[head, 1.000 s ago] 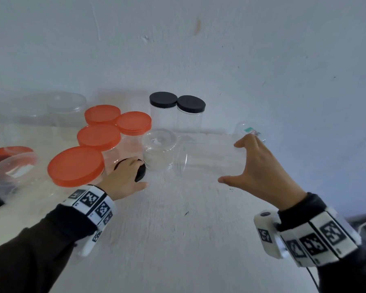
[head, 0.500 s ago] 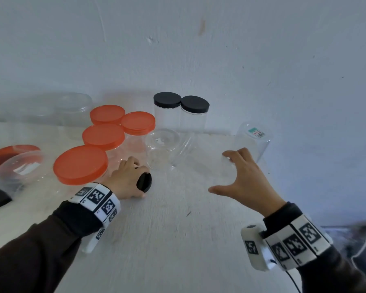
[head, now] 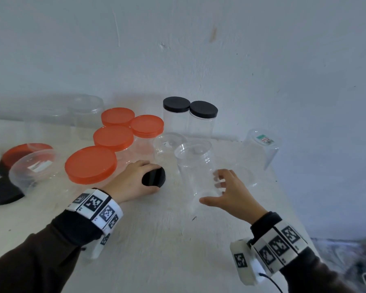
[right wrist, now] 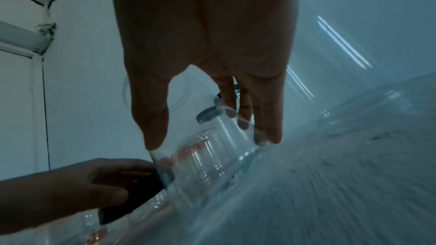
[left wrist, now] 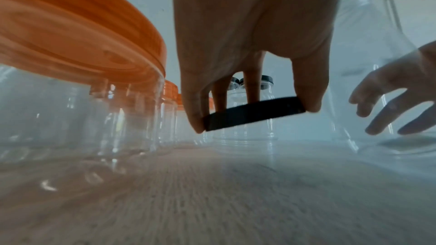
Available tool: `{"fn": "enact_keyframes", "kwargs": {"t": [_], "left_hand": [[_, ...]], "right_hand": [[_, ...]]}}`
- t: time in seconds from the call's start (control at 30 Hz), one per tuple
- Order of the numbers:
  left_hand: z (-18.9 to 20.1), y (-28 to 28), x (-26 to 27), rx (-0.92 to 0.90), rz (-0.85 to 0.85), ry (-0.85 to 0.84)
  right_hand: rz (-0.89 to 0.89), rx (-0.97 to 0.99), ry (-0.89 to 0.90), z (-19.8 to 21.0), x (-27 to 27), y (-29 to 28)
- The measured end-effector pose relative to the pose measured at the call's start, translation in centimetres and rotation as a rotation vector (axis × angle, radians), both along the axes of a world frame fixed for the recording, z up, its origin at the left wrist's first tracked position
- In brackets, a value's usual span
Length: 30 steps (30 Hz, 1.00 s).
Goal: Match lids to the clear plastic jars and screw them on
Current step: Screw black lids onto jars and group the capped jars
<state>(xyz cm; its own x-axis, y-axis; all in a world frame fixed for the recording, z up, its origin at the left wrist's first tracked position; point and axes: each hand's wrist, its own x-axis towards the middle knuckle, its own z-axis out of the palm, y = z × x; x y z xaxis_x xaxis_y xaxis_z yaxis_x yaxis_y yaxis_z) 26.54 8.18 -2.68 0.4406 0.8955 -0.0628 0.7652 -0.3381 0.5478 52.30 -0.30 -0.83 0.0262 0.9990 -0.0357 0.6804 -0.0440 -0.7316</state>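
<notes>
My left hand (head: 153, 178) pinches a small black lid (head: 156, 173) between thumb and fingers, tilted and just off the white table (head: 156, 240). In the left wrist view the black lid (left wrist: 253, 113) shows edge-on in my left hand (left wrist: 254, 118). My right hand (head: 209, 190) grips an open clear jar (head: 193, 163) near its base, thumb in front and fingers behind. The jar stands mouth up, slightly tilted, right of the lid. In the right wrist view my right hand (right wrist: 212, 142) holds the clear jar (right wrist: 207, 159).
Several orange-lidded jars (head: 91, 163) crowd the left, and two black-lidded jars (head: 190, 115) stand at the wall. Another open jar (head: 167, 144) sits behind the held one. An upturned labelled jar (head: 260, 149) stands right, near the table edge. A tipped jar (head: 32, 166) and loose lids (head: 2, 192) lie far left.
My right hand came left and toward me, took hold of the clear jar that lay on its side and stood it up. My left hand lifted the black lid and drew it nearer.
</notes>
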Motion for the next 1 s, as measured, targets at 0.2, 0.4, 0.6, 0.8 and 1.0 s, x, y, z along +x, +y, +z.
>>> {"fn": "enact_keyframes", "kwargs": {"t": [0.2,0.4,0.6,0.8,1.0], "left_hand": [[0.7,-1.5,-0.4,0.206,-0.029,-0.258],[2.4,-2.3,-0.1,0.343,-0.026,-0.406],[3.8,-2.5,0.2,0.373,-0.02,-0.45],[5.0,-2.5,0.9,0.394,-0.041,-0.557],[6.0,-2.1,2.6,0.431,-0.134,-0.487]], "right_hand": [[0.048,-0.015,0.108,-0.7,0.0,0.6],[0.066,-0.034,0.144,-0.9,-0.5,1.1],[0.117,-0.066,0.125,-1.0,-1.2,1.4],[0.06,0.015,0.155,-0.6,-2.4,1.8],[0.066,0.058,0.161,-0.7,-2.8,2.1]]}}
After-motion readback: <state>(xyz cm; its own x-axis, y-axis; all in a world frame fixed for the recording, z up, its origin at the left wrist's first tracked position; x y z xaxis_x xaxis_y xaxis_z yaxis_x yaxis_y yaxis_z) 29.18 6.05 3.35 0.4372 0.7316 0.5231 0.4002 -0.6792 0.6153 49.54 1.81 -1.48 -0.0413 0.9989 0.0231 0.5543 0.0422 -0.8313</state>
